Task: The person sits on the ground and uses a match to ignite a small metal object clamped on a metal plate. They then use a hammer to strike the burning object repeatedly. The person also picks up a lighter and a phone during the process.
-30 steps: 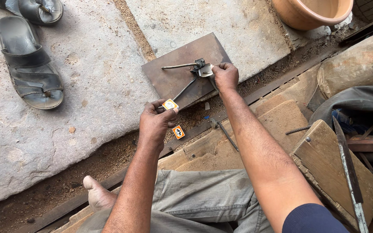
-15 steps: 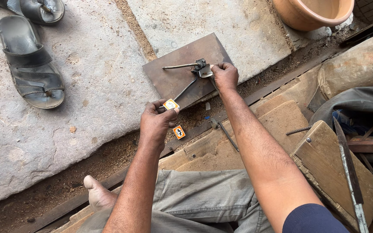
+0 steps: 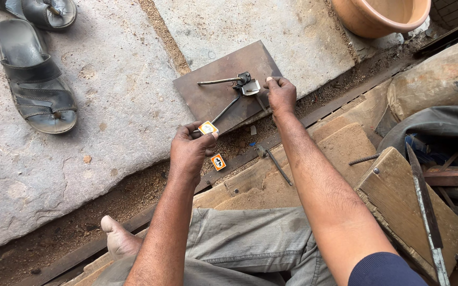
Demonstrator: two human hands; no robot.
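A rusty metal plate point(image 3: 208, 90) lies on the stone floor. On it sit two thin metal rods joined at a small shiny metal piece point(image 3: 250, 87). My right hand point(image 3: 281, 95) pinches that piece at the plate's right edge. My left hand point(image 3: 191, 151) grips the near end of the lower rod point(image 3: 225, 110), and a small orange-and-white tag point(image 3: 208, 127) sits at my fingertips. A second orange tag point(image 3: 218, 161) lies on the dirt just below.
Two dark sandals point(image 3: 37, 85) lie at the upper left. A clay pot point(image 3: 380, 16) stands at the top right. Wooden blocks point(image 3: 404, 212), a long metal blade point(image 3: 424, 206) and a loose bolt point(image 3: 274, 163) lie at the right. My bare foot point(image 3: 117, 238) rests below.
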